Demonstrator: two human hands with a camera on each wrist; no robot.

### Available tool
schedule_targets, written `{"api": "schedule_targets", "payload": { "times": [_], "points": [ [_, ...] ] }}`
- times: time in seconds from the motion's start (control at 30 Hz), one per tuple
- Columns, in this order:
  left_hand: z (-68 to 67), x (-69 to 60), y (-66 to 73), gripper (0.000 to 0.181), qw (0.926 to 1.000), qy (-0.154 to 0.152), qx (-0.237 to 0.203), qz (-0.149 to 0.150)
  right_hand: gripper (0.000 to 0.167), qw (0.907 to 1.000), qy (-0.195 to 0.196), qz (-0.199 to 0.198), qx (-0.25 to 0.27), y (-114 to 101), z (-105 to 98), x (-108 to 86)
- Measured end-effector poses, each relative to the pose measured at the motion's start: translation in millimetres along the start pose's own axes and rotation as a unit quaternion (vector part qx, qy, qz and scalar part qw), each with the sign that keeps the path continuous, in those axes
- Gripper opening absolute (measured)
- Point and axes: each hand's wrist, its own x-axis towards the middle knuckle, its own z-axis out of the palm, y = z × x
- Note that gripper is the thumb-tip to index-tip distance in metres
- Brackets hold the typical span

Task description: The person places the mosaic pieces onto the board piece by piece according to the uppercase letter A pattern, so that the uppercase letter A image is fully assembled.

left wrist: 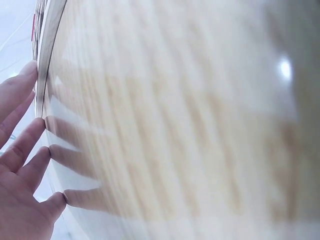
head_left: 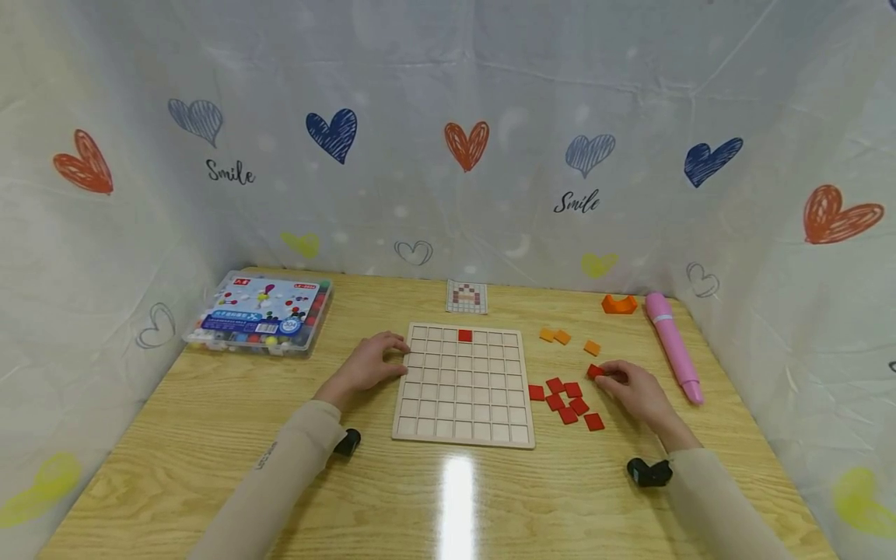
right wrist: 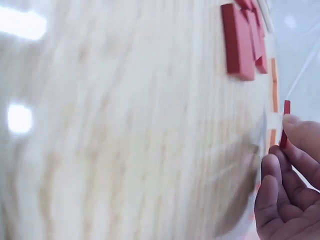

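Observation:
A light wooden grid board (head_left: 464, 385) lies mid-table, with one red square tile (head_left: 465, 336) in its top row. At the board's upper left edge rests my left hand (head_left: 371, 362), thumb and fingers spread and touching the side; in the left wrist view the fingertips (left wrist: 34, 127) meet the board edge and the tabletop. My right hand (head_left: 633, 386) pinches another red tile (right wrist: 286, 125) between thumb and finger, just off the table. Beside the board's right edge, several loose red tiles (head_left: 568, 415) lie in a cluster, partly overlapping in the right wrist view.
Several orange tiles (head_left: 562, 337) lie behind the red ones. A small pattern card (head_left: 467, 297) is at the back. At left stands a clear parts box (head_left: 259, 313); at right are an orange holder (head_left: 619, 304) and a pink pen-shaped tool (head_left: 673, 347). Curtains enclose the table.

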Motion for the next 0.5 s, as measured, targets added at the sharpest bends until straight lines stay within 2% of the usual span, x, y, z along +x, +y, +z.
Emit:
{"api": "schedule_targets", "payload": {
  "times": [0.2,0.5],
  "points": [
    [-0.1,0.4,1.0,0.03,1.0,-0.003,-0.001,-0.005,0.04,0.9995,-0.002,-0.002,0.032,-15,-2,7.7],
    [-0.2,1.6,0.6,0.031,1.0,-0.005,0.001,-0.002,0.041,0.9922,-0.023,-0.005,0.123,-58,3,19.4]
  ]
}}
